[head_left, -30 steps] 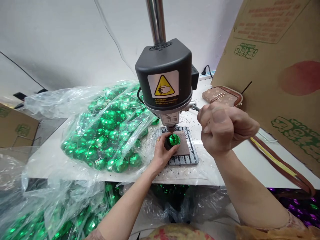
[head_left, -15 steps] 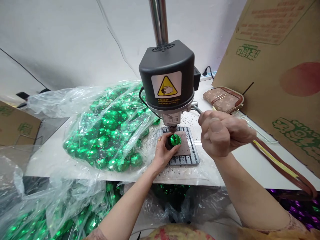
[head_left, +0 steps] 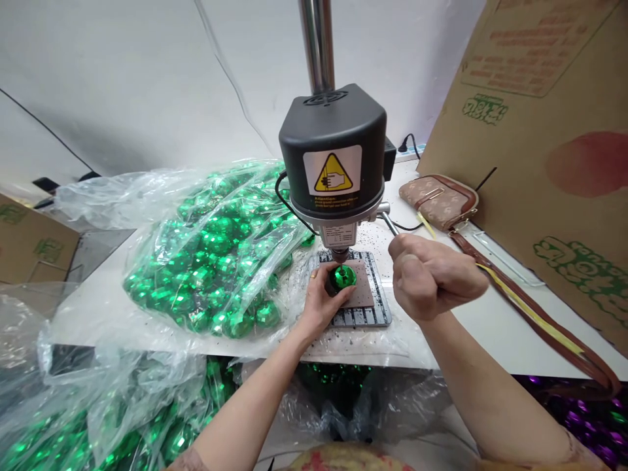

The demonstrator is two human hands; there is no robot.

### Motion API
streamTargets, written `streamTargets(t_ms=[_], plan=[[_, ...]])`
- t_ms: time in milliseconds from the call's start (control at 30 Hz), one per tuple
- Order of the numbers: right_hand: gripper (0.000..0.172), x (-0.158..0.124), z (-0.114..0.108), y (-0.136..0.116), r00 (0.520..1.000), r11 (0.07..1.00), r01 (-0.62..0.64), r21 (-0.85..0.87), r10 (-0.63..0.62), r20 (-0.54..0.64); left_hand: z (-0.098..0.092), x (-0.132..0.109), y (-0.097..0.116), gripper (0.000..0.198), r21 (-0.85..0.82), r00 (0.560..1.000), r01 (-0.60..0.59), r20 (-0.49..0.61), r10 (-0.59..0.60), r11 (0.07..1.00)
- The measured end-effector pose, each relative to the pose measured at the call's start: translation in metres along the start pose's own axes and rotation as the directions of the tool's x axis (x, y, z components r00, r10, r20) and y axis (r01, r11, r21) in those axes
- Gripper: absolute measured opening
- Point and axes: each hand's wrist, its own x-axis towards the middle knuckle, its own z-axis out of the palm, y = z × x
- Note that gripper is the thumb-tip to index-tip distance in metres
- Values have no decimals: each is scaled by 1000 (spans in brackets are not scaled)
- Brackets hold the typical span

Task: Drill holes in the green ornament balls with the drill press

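Note:
A shiny green mirrored ball (head_left: pixel 345 278) rests on the pinkish pad (head_left: pixel 364 292) of the drill press base. My left hand (head_left: pixel 322 296) grips it between thumb and fingers, with a ring on one finger. Directly above the ball is the chuck (head_left: pixel 340 255) of the black drill press (head_left: pixel 338 124), which carries a yellow warning label. To the right, my right hand (head_left: pixel 432 275) is closed in a fist round the end of the press's metal feed lever (head_left: pixel 390 224). The ball's far left side is covered by my fingers.
A clear bag of green mirrored balls (head_left: pixel 210 255) lies left of the press, with more bagged balls (head_left: pixel 98 425) below. A patterned purse (head_left: pixel 438 201) and its strap lie right, before a tall cardboard box (head_left: pixel 554 163). Dark chips dot the white table (head_left: pixel 93 307).
My right hand has moved slightly down and left, and the feed lever has swung lower with it. My left hand keeps the ball in place on the pad.

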Motion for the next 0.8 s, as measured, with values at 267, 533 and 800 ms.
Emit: streamTargets(t_ms=[267, 533, 800], plan=[[48, 49, 21, -13, 924, 934, -357, -3, 352, -148, 4, 0, -2, 46, 52, 1000, 18, -14, -18, 998], [45, 69, 23, -6, 902, 906, -417, 72, 422, -88, -5, -53, 15, 37, 246, 925, -324, -118, 360, 913], [43, 66, 24, -5, 907, 915, -396, 75, 403, -121, -18, -155, -16, 45, 273, 569, -801, 621, 538, 532]])
